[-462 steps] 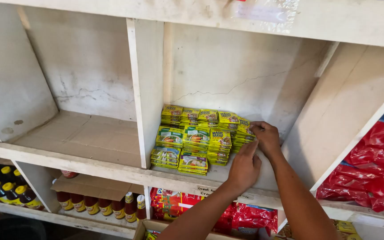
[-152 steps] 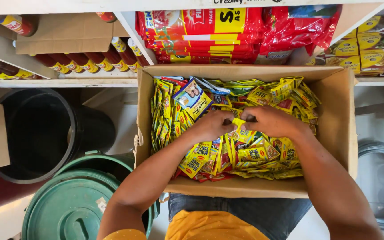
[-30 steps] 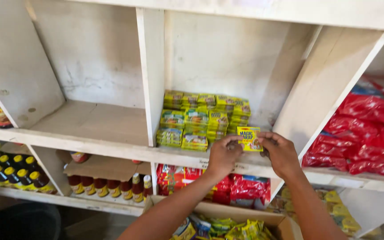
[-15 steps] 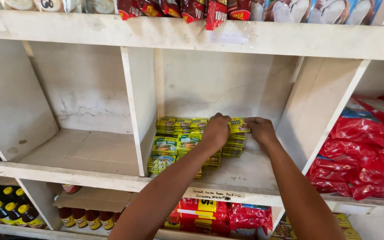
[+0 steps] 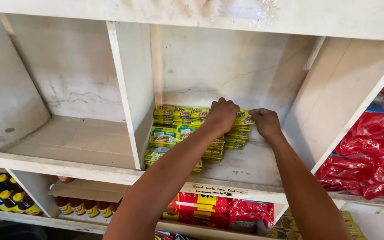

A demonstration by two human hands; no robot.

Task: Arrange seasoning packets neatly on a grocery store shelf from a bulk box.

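With both hands [image 5: 244, 119] gripping the top sachets [image 5: 244, 118], square them flush on the stack [image 5: 232, 135] before letting go.

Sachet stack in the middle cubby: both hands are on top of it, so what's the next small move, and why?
Probably press the top yellow sachet flat and let go. The right hand pinches it at the back stack's right edge, where it overhangs slightly, while the left hand rests on the sachet stacks. Squaring it first should keep it from sliding off.

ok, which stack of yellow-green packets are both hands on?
The rear right stack, at the back of the middle cubby. The left hand and right hand both grip its top packet; the front stacks sit untouched.
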